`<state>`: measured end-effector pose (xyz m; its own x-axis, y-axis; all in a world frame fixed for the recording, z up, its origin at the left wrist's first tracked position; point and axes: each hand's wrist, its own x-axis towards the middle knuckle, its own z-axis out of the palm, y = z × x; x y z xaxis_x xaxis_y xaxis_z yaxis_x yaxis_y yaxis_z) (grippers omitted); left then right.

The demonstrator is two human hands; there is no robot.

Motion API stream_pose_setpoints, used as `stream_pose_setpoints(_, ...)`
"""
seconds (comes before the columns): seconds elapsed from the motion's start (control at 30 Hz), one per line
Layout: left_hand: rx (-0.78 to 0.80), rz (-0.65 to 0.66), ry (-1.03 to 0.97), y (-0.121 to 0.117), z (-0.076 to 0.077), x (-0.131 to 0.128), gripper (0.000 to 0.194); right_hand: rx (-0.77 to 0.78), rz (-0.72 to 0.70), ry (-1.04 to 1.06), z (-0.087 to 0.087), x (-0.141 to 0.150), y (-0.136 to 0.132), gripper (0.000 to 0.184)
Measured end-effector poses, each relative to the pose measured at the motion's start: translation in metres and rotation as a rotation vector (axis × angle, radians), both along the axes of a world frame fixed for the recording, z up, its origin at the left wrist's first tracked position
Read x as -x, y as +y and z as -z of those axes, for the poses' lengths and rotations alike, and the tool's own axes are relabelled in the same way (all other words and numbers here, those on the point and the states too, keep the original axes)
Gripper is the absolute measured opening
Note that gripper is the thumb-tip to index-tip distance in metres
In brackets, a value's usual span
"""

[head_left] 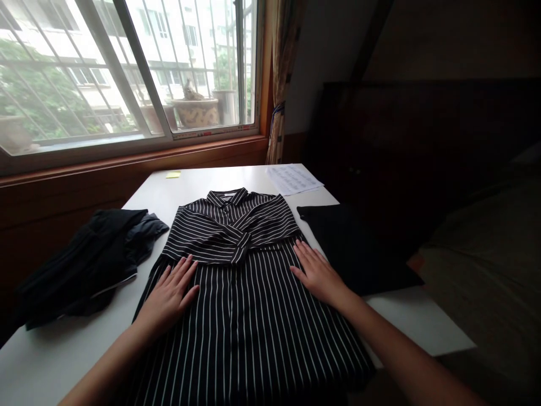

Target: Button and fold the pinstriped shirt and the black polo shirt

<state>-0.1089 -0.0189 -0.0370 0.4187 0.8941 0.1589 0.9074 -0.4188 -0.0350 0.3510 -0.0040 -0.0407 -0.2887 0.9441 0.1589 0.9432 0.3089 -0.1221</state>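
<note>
The background [422, 124] right of the fingers [311, 260] is murky; left hand [167, 298] and right hand [322, 279] lie flat, slightly spread, gripping nothing, on a shirt [247, 316] cut off below.

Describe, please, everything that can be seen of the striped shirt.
The shirt is black with thin white stripes, in smooth-looking cloth. It lies front up, spread on the white table, collar toward the window, a pale label inside. Both sleeves are folded across its front. The left hand and right hand rest near its sides.
</note>
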Motion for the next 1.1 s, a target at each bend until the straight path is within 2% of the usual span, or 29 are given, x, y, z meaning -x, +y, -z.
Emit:
stream_pose_setpoints(0.2,-0.025,-0.065,0.018,-0.021,0.006,0.022,0.065,-0.001,0.010,-0.039,0.001,-0.005,-0.007,0.074)
stream_pose_setpoints(0.37,-0.040,-0.094,0.027,-0.042,0.009,0.025,0.063,-0.017,0.031,-0.042,-0.001,-0.006,-0.015,0.073)
stream_pose_setpoints(0.47,-0.022,-0.103,0.033,-0.048,0.004,0.010,0.063,-0.008,0.026,-0.039,-0.012,0.009,-0.023,0.073)
stream_pose_setpoints(0.6,-0.020,0.026,0.001,-0.048,-0.005,-0.030,0.064,0.035,-0.083,0.018,-0.024,0.055,-0.035,0.074)
stream_pose_setpoints(0.7,-0.010,0.091,-0.020,-0.047,-0.006,-0.052,0.066,0.114,-0.193,0.040,-0.023,0.084,-0.044,0.075)
stream_pose_setpoints(0.77,0.000,0.096,-0.022,-0.048,-0.004,-0.054,0.065,0.139,-0.217,0.041,-0.020,0.090,-0.048,0.076)
stream_pose_setpoints(0.9,0.007,0.075,-0.014,-0.054,-0.001,-0.036,0.064,0.124,-0.165,0.029,-0.016,0.074,-0.052,0.075)
stream_pose_setpoints(1.1,-0.033,-0.031,-0.018,-0.067,0.004,-0.001,0.062,0.061,-0.106,0.012,-0.010,0.040,-0.059,0.071)
